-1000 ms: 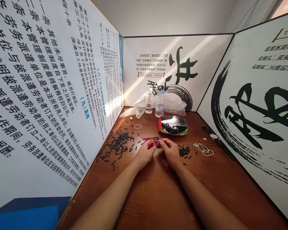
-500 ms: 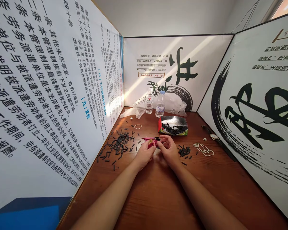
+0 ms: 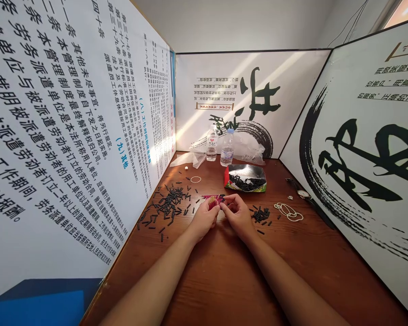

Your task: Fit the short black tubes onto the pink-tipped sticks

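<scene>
Head view: I see the left hand wrapped around a bundle of thin red sticks, above the wooden table. The right hand meets it, fingertips bunched; whether they pinch anything, I cannot tell. Short black tubes lie heaped leftward; an open box holding more sits beyond.
</scene>
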### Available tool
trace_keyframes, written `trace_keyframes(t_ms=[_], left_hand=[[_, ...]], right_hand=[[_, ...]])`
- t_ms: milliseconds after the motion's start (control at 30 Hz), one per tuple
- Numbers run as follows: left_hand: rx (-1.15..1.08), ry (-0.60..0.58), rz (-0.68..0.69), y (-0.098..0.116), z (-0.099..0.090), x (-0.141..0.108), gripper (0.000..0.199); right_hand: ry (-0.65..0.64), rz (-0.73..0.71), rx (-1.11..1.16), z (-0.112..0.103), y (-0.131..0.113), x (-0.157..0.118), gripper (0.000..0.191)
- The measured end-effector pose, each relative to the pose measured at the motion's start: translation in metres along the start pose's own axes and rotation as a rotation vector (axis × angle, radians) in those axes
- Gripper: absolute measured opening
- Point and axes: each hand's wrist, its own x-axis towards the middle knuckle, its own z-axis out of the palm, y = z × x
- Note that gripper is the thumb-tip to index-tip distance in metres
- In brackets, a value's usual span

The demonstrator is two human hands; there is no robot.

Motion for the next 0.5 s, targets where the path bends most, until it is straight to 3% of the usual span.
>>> trace_keyframes(t_ms=[500], left_hand=[[-0.003,-0.003,0.001,-0.0013,-0.0007,0.001,0.025]], right_hand=[[-0.01,-0.031,-0.01,-0.0025,0.0002,-0.001,0.02]])
